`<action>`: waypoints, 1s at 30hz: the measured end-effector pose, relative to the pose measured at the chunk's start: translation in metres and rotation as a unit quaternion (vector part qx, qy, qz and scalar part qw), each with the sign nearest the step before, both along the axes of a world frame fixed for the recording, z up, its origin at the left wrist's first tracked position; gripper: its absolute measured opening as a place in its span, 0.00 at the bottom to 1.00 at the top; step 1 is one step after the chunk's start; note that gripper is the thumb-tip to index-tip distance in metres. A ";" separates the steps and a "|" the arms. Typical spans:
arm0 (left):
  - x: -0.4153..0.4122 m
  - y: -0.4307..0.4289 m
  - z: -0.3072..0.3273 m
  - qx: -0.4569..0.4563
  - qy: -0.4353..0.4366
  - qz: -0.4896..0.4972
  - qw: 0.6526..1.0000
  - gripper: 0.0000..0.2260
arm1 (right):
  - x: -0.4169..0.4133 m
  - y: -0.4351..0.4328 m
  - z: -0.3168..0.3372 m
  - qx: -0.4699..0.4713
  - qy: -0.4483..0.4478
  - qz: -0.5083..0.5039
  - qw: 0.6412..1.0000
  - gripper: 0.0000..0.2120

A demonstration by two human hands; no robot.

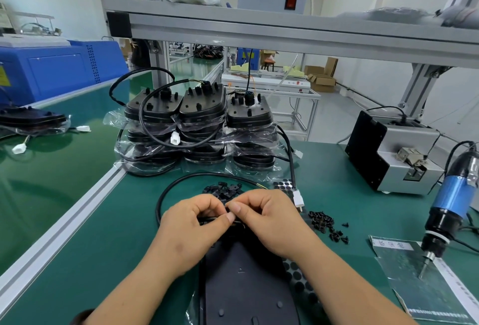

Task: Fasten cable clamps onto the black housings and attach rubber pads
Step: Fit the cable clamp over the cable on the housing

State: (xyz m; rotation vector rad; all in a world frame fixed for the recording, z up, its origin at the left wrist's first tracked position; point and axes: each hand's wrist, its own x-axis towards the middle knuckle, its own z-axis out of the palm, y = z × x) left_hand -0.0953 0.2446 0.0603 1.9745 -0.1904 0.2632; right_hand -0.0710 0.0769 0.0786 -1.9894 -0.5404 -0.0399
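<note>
A black housing point(243, 280) lies flat on the green mat in front of me, its far end under my hands. My left hand point(191, 223) pinches the housing's black cable point(166, 195), which loops away to the left and ends in a white plug point(298, 199). My right hand point(267, 218) meets it fingertip to fingertip, closed on a small black part that is mostly hidden. A pile of black cable clamps point(224, 191) sits just beyond my fingers. Sheets of round black rubber pads point(298, 283) lie under the housing's right side and near the plug point(283, 185).
Stacks of bagged black housings point(199, 128) stand behind the clamps. Black screws point(328, 223) are scattered to the right. An electric screwdriver point(445, 210) rests tip-down on a foil bag point(425, 280). A screw feeder point(394, 151) stands far right. An aluminium rail point(67, 223) bounds the mat's left.
</note>
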 end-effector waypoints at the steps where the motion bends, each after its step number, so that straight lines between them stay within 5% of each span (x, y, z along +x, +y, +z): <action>1: 0.000 0.000 0.000 0.001 0.000 0.001 1.000 0.06 | 0.000 0.001 0.000 0.000 -0.008 -0.002 1.000 0.06; 14: -0.003 -0.004 0.006 0.000 0.043 0.031 0.999 0.14 | 0.000 0.004 0.002 0.002 -0.017 -0.019 1.000 0.10; 25: -0.007 -0.011 0.006 0.005 0.023 0.097 0.995 0.12 | -0.012 0.006 0.011 -0.152 -0.167 -0.030 0.974 0.05; 30: -0.003 -0.002 0.002 -0.031 0.046 0.010 0.998 0.13 | -0.011 0.004 0.008 -0.105 -0.145 -0.042 0.983 0.03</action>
